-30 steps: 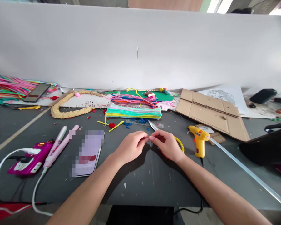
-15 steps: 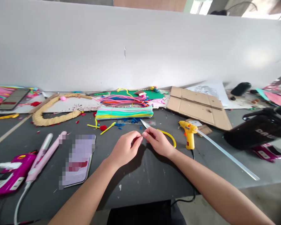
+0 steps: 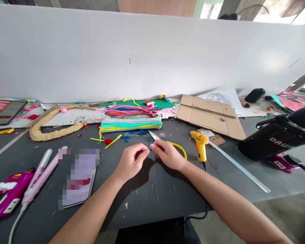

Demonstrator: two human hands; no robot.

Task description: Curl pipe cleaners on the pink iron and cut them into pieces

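**Fingertips meet, and a speck of blue shows between them**

You have your left hand (image 3: 130, 161) and right hand (image 3: 169, 155) tip to tip above the dark grey surface (image 3: 157, 213), the fingers of both pinched closed on a tiny blue piece (image 3: 150, 149). Only a speck peeks out, so its shape can't be told! Beyond your right hand a pointed silver blade (image 3: 154, 136) pokes out, a yellow loop (image 3: 181, 149) curves off to the other side, and your hand covers whatever lies between. The nearer phone (image 3: 82, 179) is masked by coarse pixels; over at the left edge, the purple power strip (image 3: 11, 193) is cut off, plugs sitting in it.

Containers now: the black bottle (image 3: 266, 140) on your right has its lid (image 3: 303, 118) on, dark walls hiding the contents, its lettering running out after "DAW". The yellow glue gun (image 3: 200, 147) carries a clear stick (image 3: 241, 169) in its back end.

Across the surface, a teal-and-yellow bundle (image 3: 132, 122) lies just past your hands, a red pompom (image 3: 108, 141) near its left end, folded cardboard (image 3: 210, 117) to the right. A white panel (image 3: 142, 74) stands behind it all, concrete floor (image 3: 282, 217) showing at lower right.
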